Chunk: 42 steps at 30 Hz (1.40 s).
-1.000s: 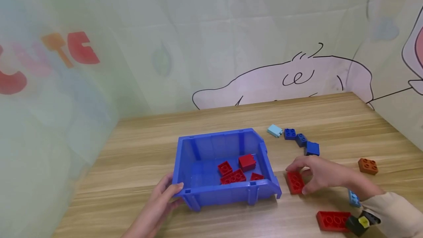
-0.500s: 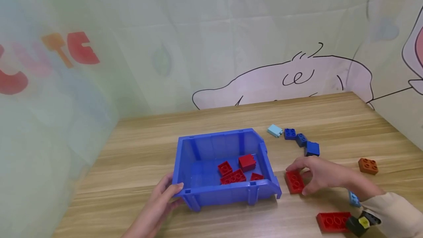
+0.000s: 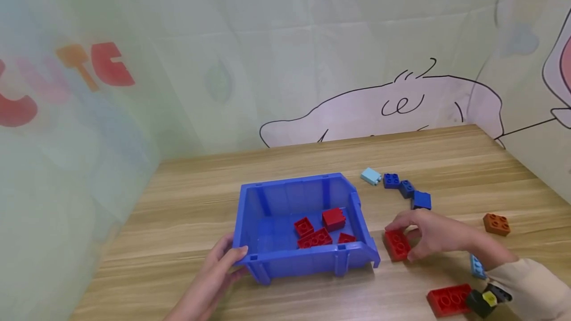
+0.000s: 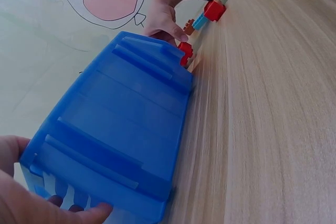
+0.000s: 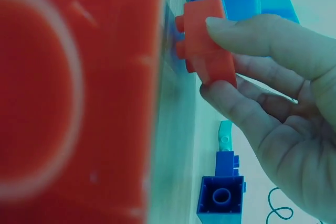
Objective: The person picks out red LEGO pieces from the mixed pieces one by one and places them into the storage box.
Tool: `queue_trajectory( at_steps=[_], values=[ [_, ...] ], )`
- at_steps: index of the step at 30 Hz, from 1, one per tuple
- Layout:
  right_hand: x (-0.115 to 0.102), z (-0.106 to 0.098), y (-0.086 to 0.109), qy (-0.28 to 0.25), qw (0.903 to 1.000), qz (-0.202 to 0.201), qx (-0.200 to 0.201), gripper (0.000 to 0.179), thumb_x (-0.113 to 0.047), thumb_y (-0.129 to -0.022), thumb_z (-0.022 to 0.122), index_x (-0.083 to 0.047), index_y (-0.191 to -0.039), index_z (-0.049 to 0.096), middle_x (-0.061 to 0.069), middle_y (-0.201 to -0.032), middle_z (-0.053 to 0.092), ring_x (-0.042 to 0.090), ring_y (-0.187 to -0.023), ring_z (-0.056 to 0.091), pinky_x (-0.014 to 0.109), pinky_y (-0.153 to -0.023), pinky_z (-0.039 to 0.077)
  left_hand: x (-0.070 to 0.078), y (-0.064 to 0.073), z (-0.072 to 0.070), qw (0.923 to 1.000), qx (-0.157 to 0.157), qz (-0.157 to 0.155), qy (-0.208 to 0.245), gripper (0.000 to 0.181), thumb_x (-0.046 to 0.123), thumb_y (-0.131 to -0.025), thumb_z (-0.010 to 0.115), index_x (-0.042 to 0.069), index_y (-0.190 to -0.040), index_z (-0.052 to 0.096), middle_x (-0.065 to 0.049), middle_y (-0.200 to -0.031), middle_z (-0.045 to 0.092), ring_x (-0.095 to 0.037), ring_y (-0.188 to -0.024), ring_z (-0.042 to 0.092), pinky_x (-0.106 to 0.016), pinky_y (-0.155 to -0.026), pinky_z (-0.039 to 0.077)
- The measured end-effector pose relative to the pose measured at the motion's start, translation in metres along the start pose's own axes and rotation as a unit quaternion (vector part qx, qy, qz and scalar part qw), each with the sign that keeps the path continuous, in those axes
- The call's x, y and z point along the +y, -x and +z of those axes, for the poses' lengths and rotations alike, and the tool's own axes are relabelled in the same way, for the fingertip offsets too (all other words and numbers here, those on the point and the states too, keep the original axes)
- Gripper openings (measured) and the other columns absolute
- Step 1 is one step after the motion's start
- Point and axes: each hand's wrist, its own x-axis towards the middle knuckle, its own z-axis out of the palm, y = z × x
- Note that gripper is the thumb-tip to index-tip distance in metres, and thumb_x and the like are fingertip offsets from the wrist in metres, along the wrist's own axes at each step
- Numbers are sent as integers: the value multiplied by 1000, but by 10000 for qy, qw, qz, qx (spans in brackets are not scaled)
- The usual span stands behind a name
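A blue plastic bin (image 3: 294, 264) stands on the table with several red bricks (image 3: 333, 219) inside. My left hand (image 3: 217, 267) grips its left end, thumb on the rim and fingers behind the wall, as the left wrist view (image 4: 31, 200) also shows. Just right of the bin, my right hand (image 3: 430, 236) pinches a red toy building brick (image 3: 397, 245) between thumb and fingers. That brick has its hollow underside up in the head view; its studs (image 5: 180, 50) point toward the tabletop in the right wrist view.
Behind the right hand lie a pale blue brick (image 3: 371, 176) and several dark blue bricks (image 3: 391, 181). An orange brick (image 3: 496, 224) is farther right. By the right wrist are another red brick (image 3: 449, 300) and a light blue one (image 3: 477, 266). A printed curtain (image 3: 285, 63) backs the table.
The red brick in my right hand has shifted very slightly left. The red brick by the right wrist has turned a little. The left hand and the bin have stayed put.
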Motion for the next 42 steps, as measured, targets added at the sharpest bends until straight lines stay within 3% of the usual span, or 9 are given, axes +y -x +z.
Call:
queue_trajectory(
  at_steps=[5, 18, 35, 42],
  values=[
    [-3, -3, 0, 72, 10000, 9, 1, 52, -19, -74, 77, -1, -120, 60, 4, -114, 58, 20, -104, 54, 26, -80, 53, 0, 0, 0, 10000, 4, 35, -9, 53, 13, -87, 50, -8, -134, 35, -24, -127, 44, -30, -110, 49, -47, -92, 45],
    [-15, -15, -4, 74, 9999, -144, -21, 51, -12, -74, 75, 2, -121, 58, 10, -116, 56, 28, -105, 53, 32, -81, 54, 1, 0, 1, 10000, 37, 21, -63, 54, 14, -86, 51, -7, -134, 35, -25, -127, 43, -31, -110, 49, -46, -92, 46],
    [-33, -32, -14, 39, 9999, 72, -126, 50, -11, -76, 74, 3, -121, 57, 11, -117, 56, 33, -108, 50, 32, -83, 52, 0, 0, 0, 10000, -5, 26, -16, 54, 13, -87, 50, -8, -134, 34, -24, -126, 44, -30, -108, 49, -46, -92, 45],
    [-36, -34, -20, 33, 9998, -91, -195, 49, -9, -75, 74, 1, -121, 57, 12, -116, 55, 33, -106, 50, 31, -82, 53, 0, 0, -1, 10000, -54, 32, 22, 55, 13, -86, 50, -8, -134, 33, -25, -126, 44, -29, -109, 49, -46, -92, 46]
  ],
)
